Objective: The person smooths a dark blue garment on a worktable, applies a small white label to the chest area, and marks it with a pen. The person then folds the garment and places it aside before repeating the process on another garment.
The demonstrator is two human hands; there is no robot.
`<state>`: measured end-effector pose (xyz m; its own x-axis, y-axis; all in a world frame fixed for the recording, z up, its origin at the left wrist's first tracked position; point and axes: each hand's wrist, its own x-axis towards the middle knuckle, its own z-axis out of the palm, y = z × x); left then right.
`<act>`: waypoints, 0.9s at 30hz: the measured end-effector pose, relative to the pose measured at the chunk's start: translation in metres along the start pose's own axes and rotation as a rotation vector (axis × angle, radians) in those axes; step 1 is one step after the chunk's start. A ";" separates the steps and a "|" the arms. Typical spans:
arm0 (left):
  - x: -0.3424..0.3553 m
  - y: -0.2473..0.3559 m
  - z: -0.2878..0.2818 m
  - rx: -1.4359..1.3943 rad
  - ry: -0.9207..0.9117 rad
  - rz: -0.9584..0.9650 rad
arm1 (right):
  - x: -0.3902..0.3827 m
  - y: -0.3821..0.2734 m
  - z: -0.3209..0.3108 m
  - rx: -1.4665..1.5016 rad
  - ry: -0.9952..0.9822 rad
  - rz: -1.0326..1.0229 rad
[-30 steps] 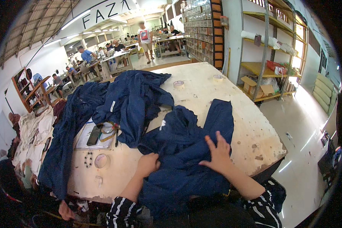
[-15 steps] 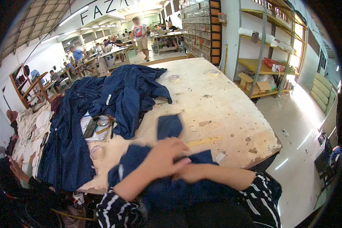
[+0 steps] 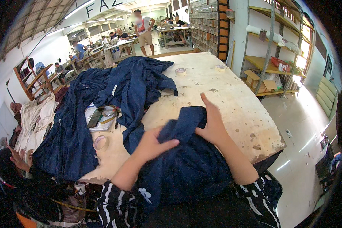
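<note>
A dark navy garment (image 3: 186, 171) lies bunched at the near edge of the table, its lower part against my body. A flat-edged flap of the navy cloth (image 3: 192, 117) stands raised above it. My left hand (image 3: 152, 144) grips the cloth, thumb on top and fingers partly hidden under the fold. At the flap's right edge, my right hand (image 3: 213, 123) touches the cloth with its thumb apart and its fingers stretched up and away. Whether the flap is a loose piece or part of the garment I cannot tell.
More navy garments (image 3: 78, 125) heap across the table's left side. Tape rolls (image 3: 101, 143) and a phone (image 3: 95, 118) on papers lie nearby. Another person's hand (image 3: 19, 157) shows at far left, beside pale cloth (image 3: 36, 117). Metal shelves (image 3: 271, 64) stand behind right.
My hands, crossed over the cloth before, have moved apart, the right one to the far right. The small navy piece on the table no longer shows there; a flap is now raised between my hands.
</note>
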<state>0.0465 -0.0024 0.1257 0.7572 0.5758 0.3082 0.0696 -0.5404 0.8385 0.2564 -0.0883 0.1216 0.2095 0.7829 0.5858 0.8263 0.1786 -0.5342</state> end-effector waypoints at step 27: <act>-0.095 -0.060 -0.033 0.830 -0.427 -0.520 | -0.069 0.140 -0.019 -0.309 -0.025 0.291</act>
<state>-0.0515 -0.0048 0.0613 0.6611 0.6802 -0.3168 0.7478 -0.6319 0.2038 0.3676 -0.1285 0.0185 0.4476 0.7890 0.4208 0.8532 -0.2361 -0.4650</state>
